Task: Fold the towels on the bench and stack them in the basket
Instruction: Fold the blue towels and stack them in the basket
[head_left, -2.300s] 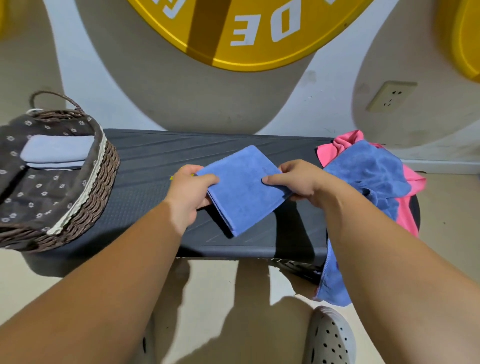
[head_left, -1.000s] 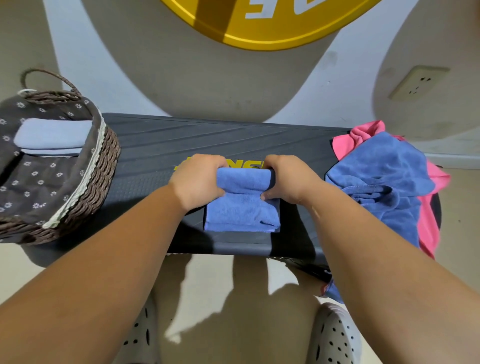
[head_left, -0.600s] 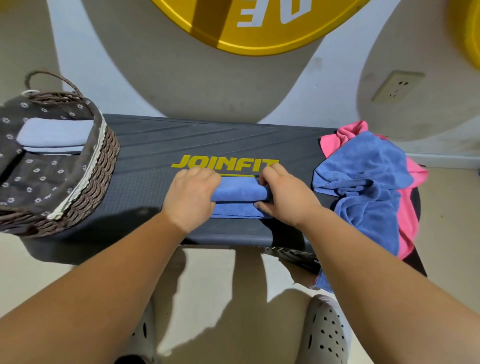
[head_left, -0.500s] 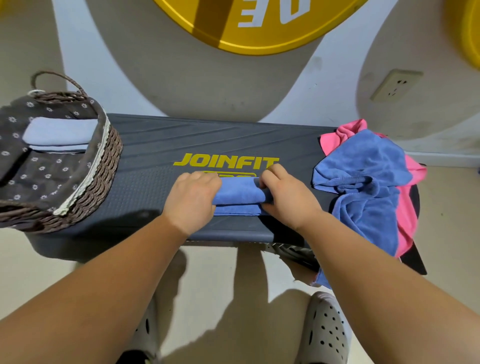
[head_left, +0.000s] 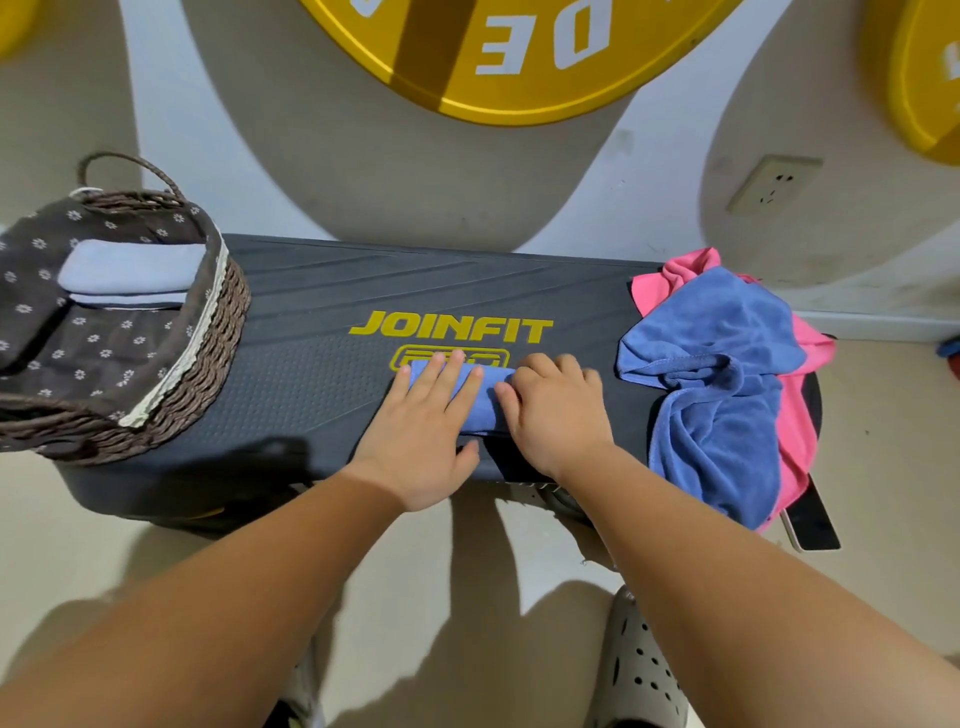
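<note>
A small folded blue towel (head_left: 480, 402) lies on the dark bench (head_left: 311, 395) just below the yellow logo. My left hand (head_left: 426, 431) presses flat on its left half with straight fingers. My right hand (head_left: 558, 410) covers its right end, fingers curled over the far edge and thumb on top. At the bench's left end stands a wicker basket (head_left: 208, 338) with a dotted lining, holding folded light-blue towels (head_left: 130, 270). An unfolded blue towel (head_left: 717, 374) lies on a pink towel (head_left: 675, 273) at the right end, both draping over the front.
A wall with a large yellow disc (head_left: 493, 62) and a socket (head_left: 774, 184) stands right behind the bench. A dark flat slab (head_left: 810, 519) pokes out under the towel pile. My perforated shoe (head_left: 639, 670) is on the floor below.
The blue towel went from a held square to a narrow folded bundle on the bench. My left hand has just flattened out on top of it.
</note>
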